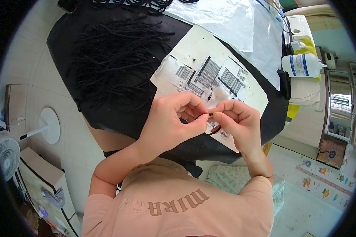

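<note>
My left hand (174, 120) and my right hand (237, 120) meet fingertip to fingertip just above the near edge of a black table (71, 35). Between them they pinch a thin black cord (214, 130), whose loose end curves down below my right hand. Under the hands lies a white sheet of cardboard (197, 47) with torn barcode labels (209, 75) stuck on it. A pile of several thin black cords (114, 59) is spread over the table to the left of the sheet.
Clear plastic film (225, 17) covers the far right of the table. A white bottle with a blue label (300, 65) lies on a white unit to the right. A white floor fan (8, 152) stands at the left.
</note>
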`<state>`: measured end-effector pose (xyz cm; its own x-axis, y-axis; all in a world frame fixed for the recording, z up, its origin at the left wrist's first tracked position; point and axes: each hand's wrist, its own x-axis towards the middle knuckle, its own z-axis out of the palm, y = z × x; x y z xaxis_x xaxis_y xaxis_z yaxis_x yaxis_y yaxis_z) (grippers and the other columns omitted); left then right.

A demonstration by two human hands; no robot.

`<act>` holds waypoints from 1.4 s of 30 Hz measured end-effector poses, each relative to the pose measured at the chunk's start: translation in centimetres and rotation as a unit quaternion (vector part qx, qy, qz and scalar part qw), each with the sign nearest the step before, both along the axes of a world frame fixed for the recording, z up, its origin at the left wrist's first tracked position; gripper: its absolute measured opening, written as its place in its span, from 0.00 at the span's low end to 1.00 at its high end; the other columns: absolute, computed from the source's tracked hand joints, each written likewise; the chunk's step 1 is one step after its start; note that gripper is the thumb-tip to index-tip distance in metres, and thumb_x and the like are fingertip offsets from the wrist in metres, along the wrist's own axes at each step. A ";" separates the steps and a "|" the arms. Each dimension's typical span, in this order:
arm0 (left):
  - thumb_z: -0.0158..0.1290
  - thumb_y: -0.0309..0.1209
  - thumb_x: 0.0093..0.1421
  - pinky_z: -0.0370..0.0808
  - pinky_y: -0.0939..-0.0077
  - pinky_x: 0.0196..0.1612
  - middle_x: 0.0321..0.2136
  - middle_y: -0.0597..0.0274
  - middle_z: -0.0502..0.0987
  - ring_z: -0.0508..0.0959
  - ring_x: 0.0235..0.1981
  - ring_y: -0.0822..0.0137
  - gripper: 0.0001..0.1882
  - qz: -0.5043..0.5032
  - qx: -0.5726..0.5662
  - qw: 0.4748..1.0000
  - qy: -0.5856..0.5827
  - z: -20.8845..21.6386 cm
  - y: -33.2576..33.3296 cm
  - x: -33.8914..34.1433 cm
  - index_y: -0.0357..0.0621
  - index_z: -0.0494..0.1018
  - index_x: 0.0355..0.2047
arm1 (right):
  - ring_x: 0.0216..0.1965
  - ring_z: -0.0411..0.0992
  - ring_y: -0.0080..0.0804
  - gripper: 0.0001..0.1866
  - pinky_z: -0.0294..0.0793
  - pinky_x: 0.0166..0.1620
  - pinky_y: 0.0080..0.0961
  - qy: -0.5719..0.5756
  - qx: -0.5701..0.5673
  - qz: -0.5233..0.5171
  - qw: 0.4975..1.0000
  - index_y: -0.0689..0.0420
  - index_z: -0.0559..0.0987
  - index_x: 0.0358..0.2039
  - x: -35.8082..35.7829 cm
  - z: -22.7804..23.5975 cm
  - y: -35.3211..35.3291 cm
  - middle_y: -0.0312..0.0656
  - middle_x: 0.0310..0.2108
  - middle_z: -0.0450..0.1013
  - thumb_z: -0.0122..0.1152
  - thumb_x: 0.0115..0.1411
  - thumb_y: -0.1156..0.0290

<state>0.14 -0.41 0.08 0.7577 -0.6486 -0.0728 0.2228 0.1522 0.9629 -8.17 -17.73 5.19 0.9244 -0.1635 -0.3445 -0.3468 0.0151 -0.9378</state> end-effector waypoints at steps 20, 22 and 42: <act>0.54 0.20 0.60 0.81 0.80 0.37 0.30 0.61 0.77 0.82 0.30 0.71 0.04 -0.006 -0.008 1.000 0.011 1.0 1.6 2.4 0.33 0.72 0.37 | 0.31 0.77 0.33 0.11 0.75 0.36 0.26 -0.281 -0.453 0.086 0.842 0.58 0.79 0.32 3.5 0.8 0.9 0.41 0.28 0.77 0.68 0.47 0.82; 0.54 0.19 0.60 0.80 0.80 0.38 0.34 0.60 0.77 0.82 0.32 0.72 0.08 0.015 0.003 1.000 -0.002 1.2 1.9 2.8 0.33 0.71 0.41 | 0.31 0.77 0.32 0.10 0.75 0.37 0.25 -0.262 -0.435 0.084 0.858 0.59 0.79 0.32 4.4 0.8 1.2 0.41 0.28 0.77 0.68 0.47 0.82; 0.62 0.21 0.48 0.70 0.63 0.47 0.39 0.58 0.72 0.71 0.44 0.55 0.15 0.260 0.293 0.780 -0.488 -0.5 4.1 6.7 0.39 0.77 0.38 | 0.53 0.67 0.43 0.09 0.66 0.57 0.35 -0.294 -0.510 -0.037 0.808 0.56 0.85 0.30 26.5 -5.1 -6.8 0.44 0.47 0.75 0.66 0.50 0.67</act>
